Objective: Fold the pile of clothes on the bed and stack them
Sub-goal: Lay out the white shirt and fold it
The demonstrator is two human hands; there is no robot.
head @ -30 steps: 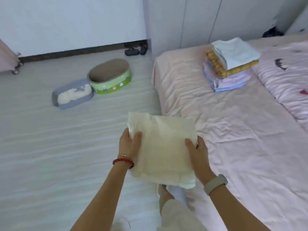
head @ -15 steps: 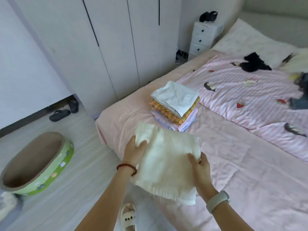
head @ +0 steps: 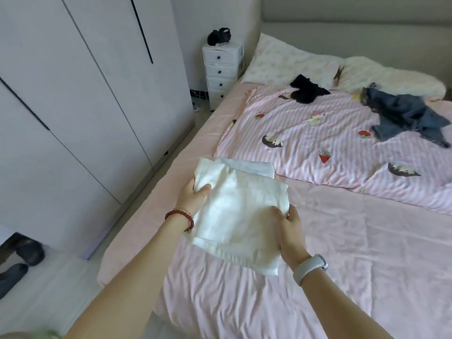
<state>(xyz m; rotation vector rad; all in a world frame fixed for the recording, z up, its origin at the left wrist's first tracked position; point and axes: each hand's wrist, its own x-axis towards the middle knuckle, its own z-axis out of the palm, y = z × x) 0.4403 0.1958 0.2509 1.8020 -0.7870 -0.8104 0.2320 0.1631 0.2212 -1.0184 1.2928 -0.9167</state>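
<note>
While both hands, left hand (head: 193,195) and right hand (head: 289,231), grip the folded cream garment (head: 236,211) by its sides above the stack (head: 247,166) on the bed (head: 342,241), stacking is underway; next, lower it squarely, then release.

The folded cream-white cloth garment (head: 234,216) is covering nearly all of the stack of folded clothes (head: 247,166) behind it; only a pale top layer and a sliver of yellow are peeking out. It is also hiding the fingers of the left hand (head: 193,198) and the right hand (head: 289,231), leaving mainly thumbs and backs showing. The crumpled blue denim garment (head: 406,116) is running toward the right edge. The dark slippers (head: 22,260) are being cropped at the left edge. The black object on the small white drawer chest (head: 222,67) is too blurred to identify.
</note>
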